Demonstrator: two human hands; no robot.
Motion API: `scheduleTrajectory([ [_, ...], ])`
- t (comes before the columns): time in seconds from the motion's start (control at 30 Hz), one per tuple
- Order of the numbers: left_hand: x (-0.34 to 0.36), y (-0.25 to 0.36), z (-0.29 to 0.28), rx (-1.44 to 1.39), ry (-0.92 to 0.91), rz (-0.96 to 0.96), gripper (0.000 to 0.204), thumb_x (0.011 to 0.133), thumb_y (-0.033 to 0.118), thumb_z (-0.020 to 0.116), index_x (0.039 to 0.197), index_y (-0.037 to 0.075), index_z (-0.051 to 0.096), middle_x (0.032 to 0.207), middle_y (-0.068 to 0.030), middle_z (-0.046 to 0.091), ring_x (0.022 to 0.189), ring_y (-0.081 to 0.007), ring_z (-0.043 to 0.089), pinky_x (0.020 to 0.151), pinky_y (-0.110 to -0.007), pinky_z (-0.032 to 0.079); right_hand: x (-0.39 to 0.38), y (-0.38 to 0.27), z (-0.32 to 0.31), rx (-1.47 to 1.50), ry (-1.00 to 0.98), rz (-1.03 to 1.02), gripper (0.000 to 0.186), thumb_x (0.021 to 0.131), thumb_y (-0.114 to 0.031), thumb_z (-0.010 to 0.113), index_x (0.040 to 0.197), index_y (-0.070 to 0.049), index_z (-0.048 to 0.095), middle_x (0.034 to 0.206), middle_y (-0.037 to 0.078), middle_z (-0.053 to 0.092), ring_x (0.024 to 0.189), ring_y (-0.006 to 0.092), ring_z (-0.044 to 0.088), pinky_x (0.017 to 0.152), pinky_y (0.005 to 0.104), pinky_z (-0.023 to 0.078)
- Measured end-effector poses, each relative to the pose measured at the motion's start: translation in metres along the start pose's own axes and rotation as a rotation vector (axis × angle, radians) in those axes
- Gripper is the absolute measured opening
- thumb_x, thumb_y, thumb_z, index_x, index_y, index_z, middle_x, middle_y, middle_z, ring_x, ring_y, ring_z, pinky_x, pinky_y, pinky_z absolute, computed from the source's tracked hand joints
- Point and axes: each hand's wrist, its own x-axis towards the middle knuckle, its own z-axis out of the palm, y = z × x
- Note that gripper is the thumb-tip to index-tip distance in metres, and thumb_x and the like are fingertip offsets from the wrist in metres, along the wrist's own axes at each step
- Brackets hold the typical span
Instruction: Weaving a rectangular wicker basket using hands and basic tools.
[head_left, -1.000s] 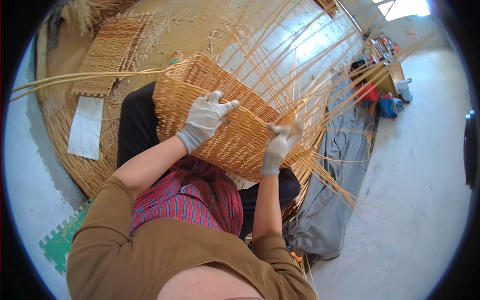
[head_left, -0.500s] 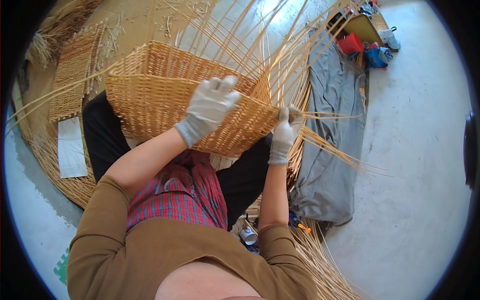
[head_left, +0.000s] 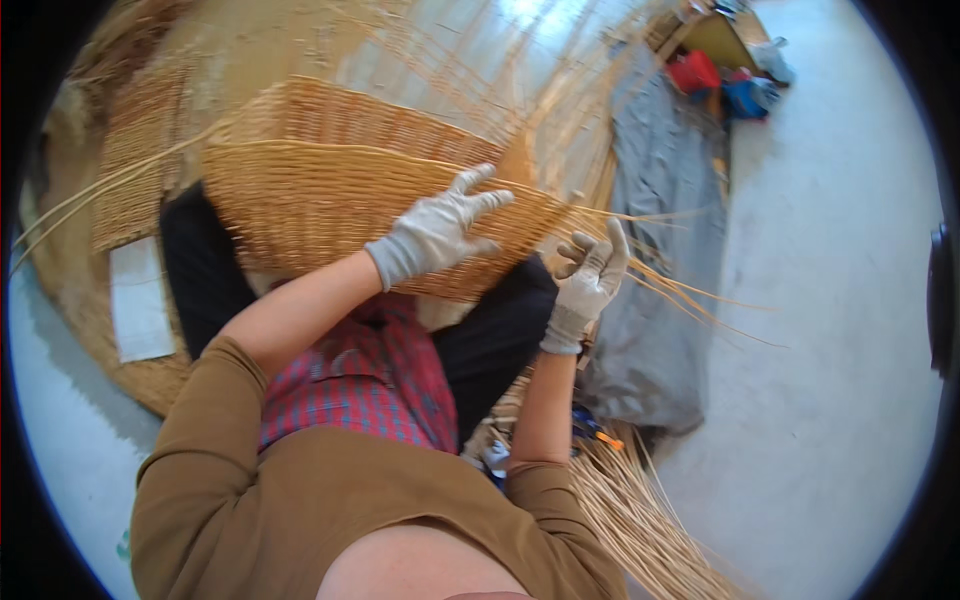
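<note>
A woven wicker basket (head_left: 310, 205) rests across my lap, its long near wall toward me and its upright canes fanning out beyond the far rim. My left hand (head_left: 432, 230), in a pale work glove, lies over the near wall right of its middle, fingers spread near the rim and apparently touching the weave. Just outside the right-hand corner is my right hand (head_left: 590, 288), also gloved. Its fingers are apart and nothing shows in them. Loose weaver canes (head_left: 690, 295) trail rightward from that corner behind the fingers. More long canes (head_left: 105, 187) stick out from the left corner.
A grey cloth (head_left: 655, 330) covers a long heap on my right, with a bundle of canes (head_left: 640, 510) nearer me. Flat woven panels (head_left: 140, 160) and a white sheet (head_left: 140, 300) lie at left. A red container (head_left: 692, 72) and a blue one (head_left: 743, 98) stand at far right.
My right hand has let go of the basket's right corner and drawn slightly down and right, its fingers opening. My left hand has slid rightward along the near wall, fingers spreading.
</note>
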Motion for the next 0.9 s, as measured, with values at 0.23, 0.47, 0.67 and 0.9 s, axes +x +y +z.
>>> scheduleTrajectory([
  [0.23, -0.097, -0.109, -0.205, -0.362, 0.749, -0.935, 0.017, 0.095, 0.014, 0.073, 0.108, 0.004, 0.07, 0.088, -0.0017, 0.07, 0.062, -0.0045, 0.059, 0.052, -0.02, 0.047, -0.091, 0.018, 0.138, -0.051, -0.883, 0.061, 0.022, 0.102, -0.005, 0.057, 0.121, -0.009, 0.069, 0.092, 0.002, 0.069, 0.083, 0.0086, 0.063, 0.067, 0.0237, 0.051],
  [0.47, -0.143, -0.128, -0.264, -0.446, 0.437, -0.609, 0.027, 0.094, 0.005, 0.071, 0.12, -0.001, 0.067, 0.102, -0.0058, 0.072, 0.086, -0.0103, 0.067, 0.076, -0.023, 0.055, -0.199, -0.032, 0.284, 0.061, -1.276, -0.799, 0.039, 0.086, -0.011, 0.071, 0.124, -0.013, 0.069, 0.118, 0.013, 0.067, 0.109, 0.0342, 0.065, 0.094, 0.0433, 0.053],
  [0.67, -0.139, -0.142, -0.297, -0.872, 0.155, -0.588, 0.044, 0.105, 0.021, 0.054, 0.14, -0.005, 0.052, 0.133, -0.0139, 0.062, 0.123, -0.0208, 0.059, 0.106, -0.034, 0.048, -0.223, -0.018, 0.327, -0.152, -1.576, -1.08, 0.023, 0.082, -0.029, 0.073, 0.099, -0.015, 0.071, 0.092, 0.006, 0.065, 0.093, 0.0307, 0.064, 0.088, 0.0445, 0.05],
  [0.9, -0.072, -0.205, -0.239, -0.994, 0.421, -0.68, 0.054, 0.109, 0.047, 0.04, 0.115, -0.001, 0.064, 0.102, -0.0155, 0.07, 0.094, -0.0221, 0.068, 0.088, -0.035, 0.054, -0.16, 0.039, 0.269, 0.556, -0.943, -0.334, 0.014, 0.097, -0.017, 0.058, 0.086, -0.012, 0.064, 0.083, 0.007, 0.066, 0.082, 0.0252, 0.063, 0.084, 0.0447, 0.052],
])
